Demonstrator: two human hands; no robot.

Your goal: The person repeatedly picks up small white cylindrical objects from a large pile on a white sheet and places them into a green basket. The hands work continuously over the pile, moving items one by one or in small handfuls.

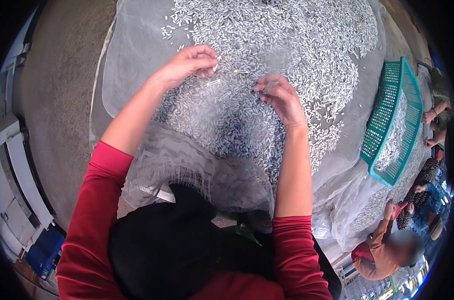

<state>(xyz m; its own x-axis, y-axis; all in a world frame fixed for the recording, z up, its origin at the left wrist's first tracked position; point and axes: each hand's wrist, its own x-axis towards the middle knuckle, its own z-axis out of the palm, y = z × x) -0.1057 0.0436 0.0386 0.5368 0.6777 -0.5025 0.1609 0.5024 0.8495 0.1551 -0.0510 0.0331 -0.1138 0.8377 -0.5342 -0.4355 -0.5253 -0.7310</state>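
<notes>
A broad heap of small silvery-white, rod-shaped pieces (pixel 287 30) spreads before me on a pale mesh sheet (pixel 132 55). Over the heap's left part, my left hand (pixel 186 66) is closed in a pinch, with one small whitish rod (pixel 217 64) at its fingertips. My right hand (pixel 284 100) is to the right of it, just above the pieces. Its thumb and fingers are curled together, and what they hold, if anything, is too small to make out. Between my hands, two rods, a bright one (pixel 241 71) and a second (pixel 213 83), stand out from the others.
At right stands a green perforated basket (pixel 378 117) with more silvery pieces inside. Bunched mesh (pixel 187 155) lies along the near edge. Other people work at the far right, among them a person in a tan top (pixel 379 250). Grey floor (pixel 67 75) runs along the left.
</notes>
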